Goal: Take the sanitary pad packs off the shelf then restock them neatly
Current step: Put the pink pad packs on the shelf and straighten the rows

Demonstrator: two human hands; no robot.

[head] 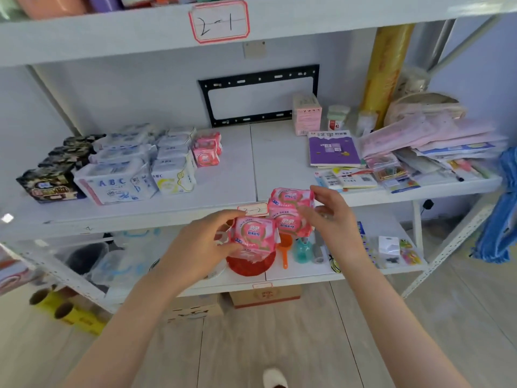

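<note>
At the far left of the middle shelf (pixel 229 175), a row of black packs (pixel 53 177) ran front to back. Just beside them stood rows of white packs (pixel 120 177), the front one marked ABC. To their right, towards the back, a few small pink packs (pixel 207 151) sat against the white ones. In front of the shelf's edge and off it, the left hand (pixel 201 247) gripped one pink pack (pixel 253 238), thumb over its upper left corner and fingers curled under it. Just right of it and a little higher, the right hand (pixel 333 217) pinched a stack of pink packs (pixel 291 211) by its right side, fingertips at the top corner and thumb lower down. The stack looked like two packs, though I could not tell for sure. On the right half of the shelf lay a purple book (pixel 333 148), with a pink box (pixel 306 114) behind it and a loose pile of papers (pixel 436 141) beside it. A blue cloth (pixel 500 208) hung at the far right.
</note>
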